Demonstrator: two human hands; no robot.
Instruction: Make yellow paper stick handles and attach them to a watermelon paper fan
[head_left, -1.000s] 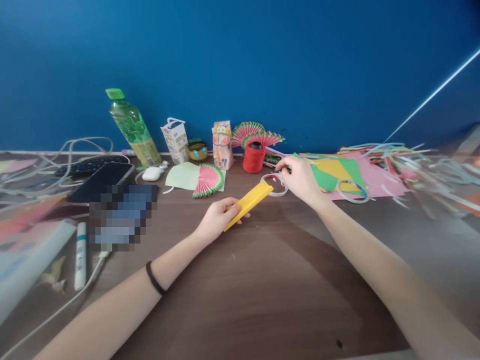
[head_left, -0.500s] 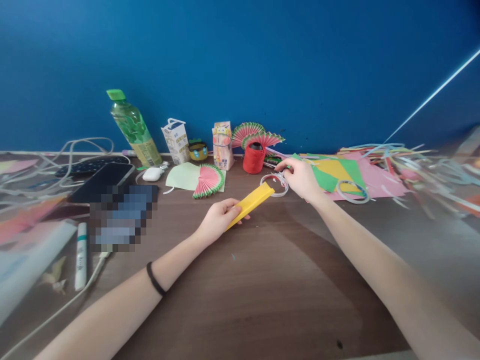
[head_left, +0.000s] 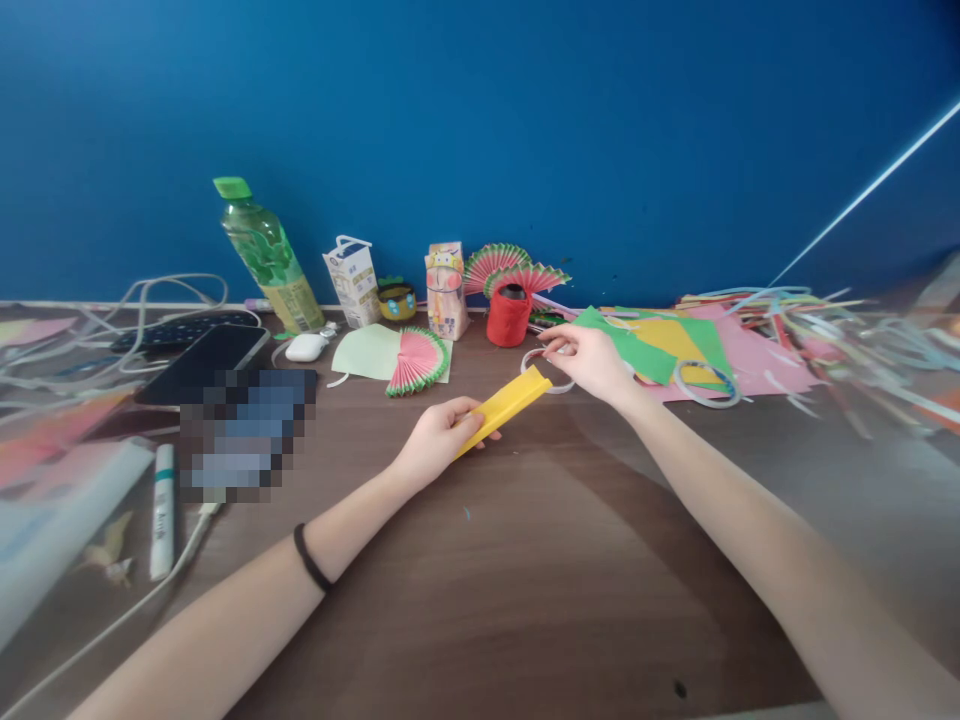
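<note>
My left hand (head_left: 442,440) is closed around the lower end of a folded yellow paper strip (head_left: 514,400), thumb on top and fingertips showing beneath. The strip slants up to the right, with a raised fold along its length. Just beyond its far end, my right hand (head_left: 589,362) has thumb and fingers drawn together in a pinch; whatever they hold is too small to make out. Behind those fingers a clear ring, like a roll of tape (head_left: 531,357), lies on the table, partly hidden by the hand and the strip.
Along the blue wall stand a green bottle (head_left: 270,255), a small carton (head_left: 352,285) and a red-wrapped pot (head_left: 508,318). A pleated watermelon fan (head_left: 420,360) lies in front. Coloured paper (head_left: 757,355) and another ring (head_left: 705,385) are at right; a marker (head_left: 161,510) and phone at left.
My right hand has shifted slightly left and down from the clear ring toward the far end of the yellow strip. My left hand and the strip have barely moved.
</note>
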